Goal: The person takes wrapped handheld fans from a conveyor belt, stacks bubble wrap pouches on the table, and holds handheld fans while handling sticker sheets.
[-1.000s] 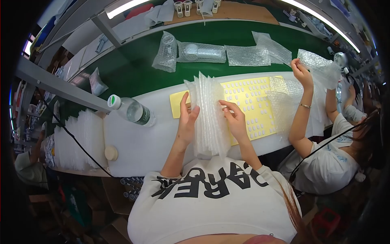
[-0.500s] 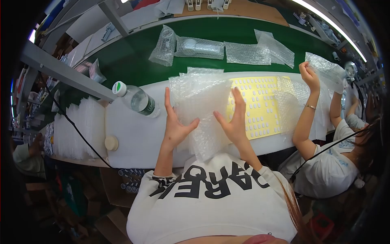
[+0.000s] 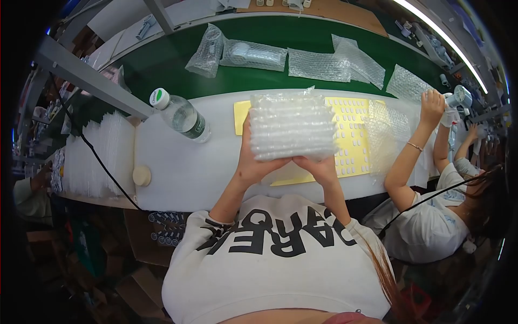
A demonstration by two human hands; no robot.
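Note:
A stack of clear bubble-wrap pouches (image 3: pixel 293 127) is held between my two hands, its layered edges facing me. My left hand (image 3: pixel 254 162) grips the stack's left side and lower corner, with the fingers partly hidden behind it. At the lower right, my right hand (image 3: pixel 319 166) holds the same stack, thumb along the near edge and most fingers hidden. Behind and right of the stack lies a yellow sheet (image 3: pixel 353 156) with rows of small white stickers. More bubble wrap (image 3: pixel 386 127) rests over the sheet's right end.
A water bottle (image 3: pixel 186 120) stands left of my hands, near a round cream-coloured roll (image 3: pixel 142 175) and a row of white pouches (image 3: pixel 100 156). Wrapped items (image 3: pixel 253 55) lie on the green surface (image 3: pixel 156 65). At right, a co-worker's hand (image 3: pixel 433 108) is beside a white device (image 3: pixel 460 98).
The pouches, upright and then fanned between my open hands, are now a compact stack tilted with its layers toward me. My hands have closed on it. The co-worker's hand has moved right toward the device.

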